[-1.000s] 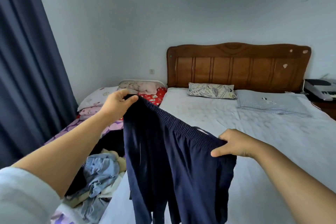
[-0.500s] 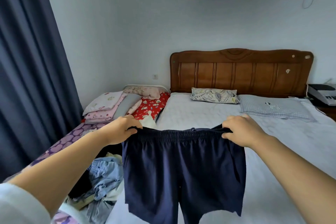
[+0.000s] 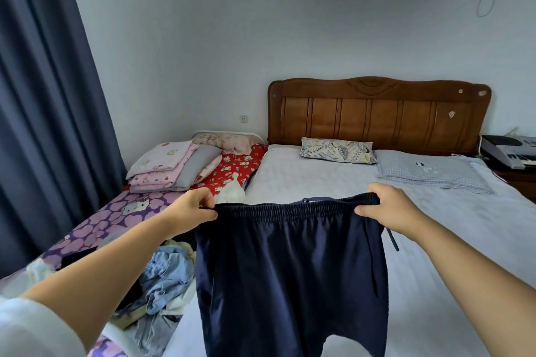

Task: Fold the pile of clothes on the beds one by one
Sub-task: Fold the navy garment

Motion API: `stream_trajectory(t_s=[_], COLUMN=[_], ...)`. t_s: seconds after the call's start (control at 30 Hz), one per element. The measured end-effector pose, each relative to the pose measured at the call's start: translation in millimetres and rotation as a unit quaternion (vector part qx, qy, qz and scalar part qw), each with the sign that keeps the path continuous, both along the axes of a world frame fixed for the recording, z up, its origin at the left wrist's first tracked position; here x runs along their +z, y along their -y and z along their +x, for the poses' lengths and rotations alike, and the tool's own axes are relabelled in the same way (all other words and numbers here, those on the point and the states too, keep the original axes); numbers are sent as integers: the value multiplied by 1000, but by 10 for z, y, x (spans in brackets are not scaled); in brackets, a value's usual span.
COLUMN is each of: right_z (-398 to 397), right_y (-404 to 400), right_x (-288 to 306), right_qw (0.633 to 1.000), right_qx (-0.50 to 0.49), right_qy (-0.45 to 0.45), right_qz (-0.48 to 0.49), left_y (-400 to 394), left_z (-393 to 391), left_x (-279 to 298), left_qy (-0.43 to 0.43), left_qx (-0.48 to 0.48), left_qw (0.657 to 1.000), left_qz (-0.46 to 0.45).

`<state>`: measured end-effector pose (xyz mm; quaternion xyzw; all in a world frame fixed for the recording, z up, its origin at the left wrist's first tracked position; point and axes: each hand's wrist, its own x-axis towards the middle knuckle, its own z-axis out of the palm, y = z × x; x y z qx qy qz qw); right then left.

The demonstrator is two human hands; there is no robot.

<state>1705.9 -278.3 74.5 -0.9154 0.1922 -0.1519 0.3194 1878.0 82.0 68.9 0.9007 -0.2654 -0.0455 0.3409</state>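
The navy shorts (image 3: 290, 269) are hanging spread between the left hand (image 3: 191, 209) and the right hand (image 3: 388, 209), screening the near middle of the white bed (image 3: 449, 255). To their right the sheet is lying bare up to the checked pillow (image 3: 429, 171). On the left, a heap of clothes (image 3: 162, 284) is crowding the gap beside the purple bed (image 3: 101, 223).

Dark navy elastic-waist shorts (image 3: 290, 264) held up flat, waistband pinched at both ends, legs hanging below; crumpled pale-blue clothes pile (image 3: 162, 284) lower left.
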Motion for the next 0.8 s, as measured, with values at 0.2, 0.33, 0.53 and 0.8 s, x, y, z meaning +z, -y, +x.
stream_trajectory(t_s=[0.2,0.33,0.53,0.8], right_z=[61,114,269,262], right_y=[-101,-266,-842,-1210], right_x=[-94,-147,-180,-105], right_qw=[983,975,971,946], right_qx=[-56,-124,-68,126], right_qy=[64,60,65,66], right_qz=[165,175,221,291], left_y=[104,253,855,1159], left_z=[-20,-55,-545,-843], left_x=[-132,-242,-308,-345], left_qy=[-111,-207,-214,-253], left_qx=[80,151,107,7], left_qw=[970,942,926,875], left_qz=[-199,-217,-293,-412])
